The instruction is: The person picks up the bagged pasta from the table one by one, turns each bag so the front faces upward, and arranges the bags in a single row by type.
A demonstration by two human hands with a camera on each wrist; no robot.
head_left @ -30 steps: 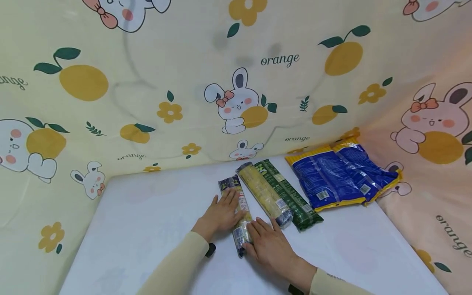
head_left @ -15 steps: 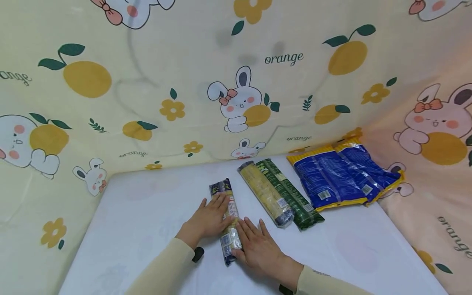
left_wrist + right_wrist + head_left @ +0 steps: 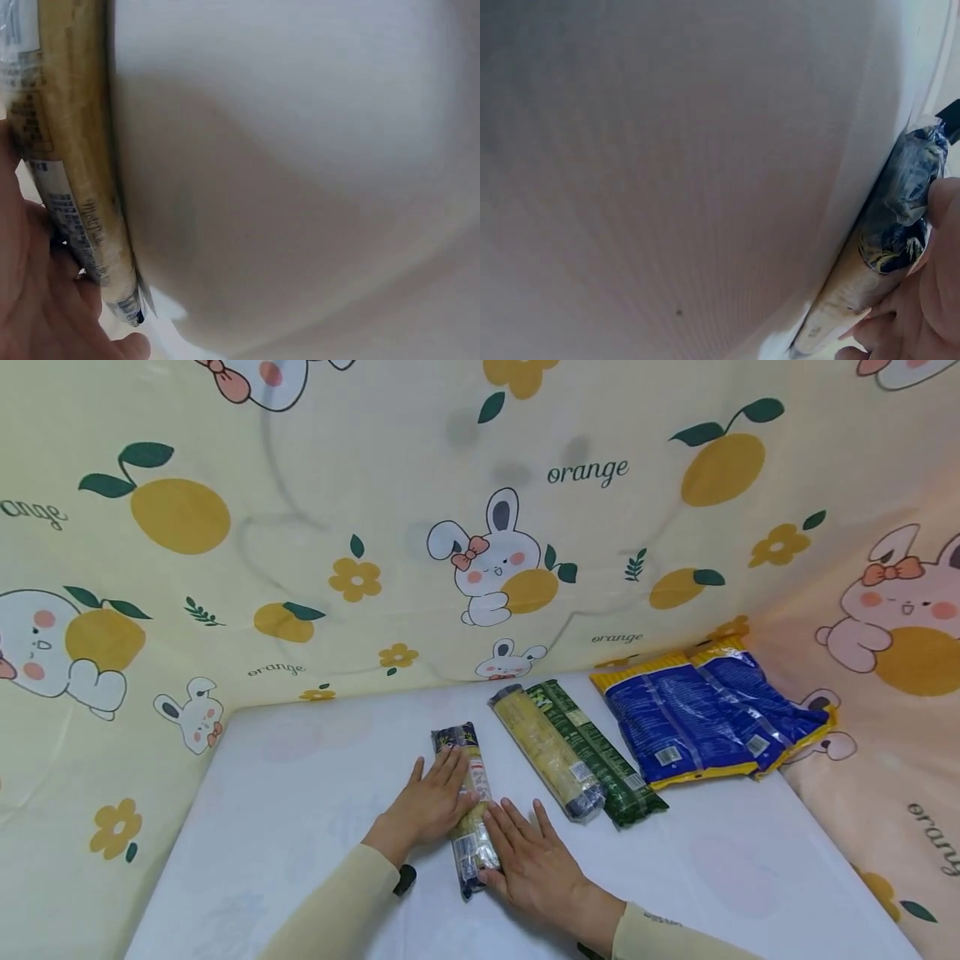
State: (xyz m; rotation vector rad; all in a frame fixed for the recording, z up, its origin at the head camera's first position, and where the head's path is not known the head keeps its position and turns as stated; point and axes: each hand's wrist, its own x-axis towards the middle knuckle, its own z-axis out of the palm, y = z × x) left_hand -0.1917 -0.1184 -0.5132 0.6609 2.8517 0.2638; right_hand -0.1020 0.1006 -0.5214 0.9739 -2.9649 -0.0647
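Observation:
A long clear-wrapped noodle packet with dark ends lies on the white table, slanting slightly from upper left to lower right in the head view. My left hand rests across its left side, fingers extended over the upper half. Against the lower right side lies my right hand, fingers straight, thumb by the near end. In the left wrist view the noodle packet runs beside my left hand. The right wrist view shows the packet's crinkled dark end by my right hand.
To the right lie another yellowish noodle packet and a green packet, side by side and touching. Blue bags with yellow edges lie at the back right. A printed cloth hangs behind the white table.
Both hands have slid the noodle packet left and slightly nearer, apart from the other two packets. Over the last half second packet and hands barely moved; the view shifted slightly.

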